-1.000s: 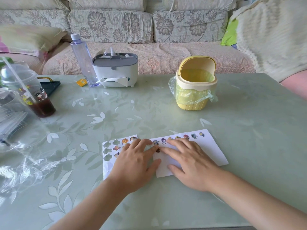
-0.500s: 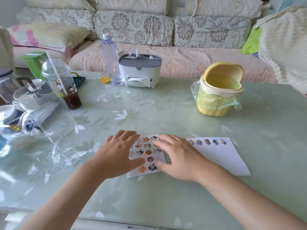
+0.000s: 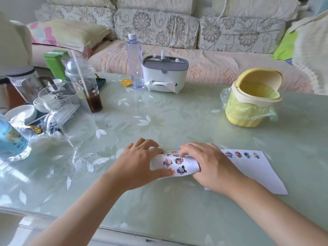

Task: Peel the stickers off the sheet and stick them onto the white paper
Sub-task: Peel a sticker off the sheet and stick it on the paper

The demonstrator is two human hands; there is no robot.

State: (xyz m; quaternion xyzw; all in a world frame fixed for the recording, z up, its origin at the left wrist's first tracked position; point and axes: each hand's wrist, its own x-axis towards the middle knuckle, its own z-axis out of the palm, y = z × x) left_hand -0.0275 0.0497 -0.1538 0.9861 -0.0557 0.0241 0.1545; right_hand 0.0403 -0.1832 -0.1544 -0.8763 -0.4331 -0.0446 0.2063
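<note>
Bright daylight, glare on glass table [image 3: 53, 174], wide-angle edge distortion

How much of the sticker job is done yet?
Done: four stickers show in a row on the white paper. In hand: the left hand and right hand hold the sticker sheet bent. Left: several unpeeled stickers on it.

The sticker sheet [image 3: 174, 165] — flat before — now curls upward, gripped by left hand [image 3: 140, 165] and right hand [image 3: 212, 167].

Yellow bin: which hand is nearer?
Right. The right hand grips the sticker sheet in front of the yellow bin and to its left; the left hand grips the sheet's other end, further left.
</note>
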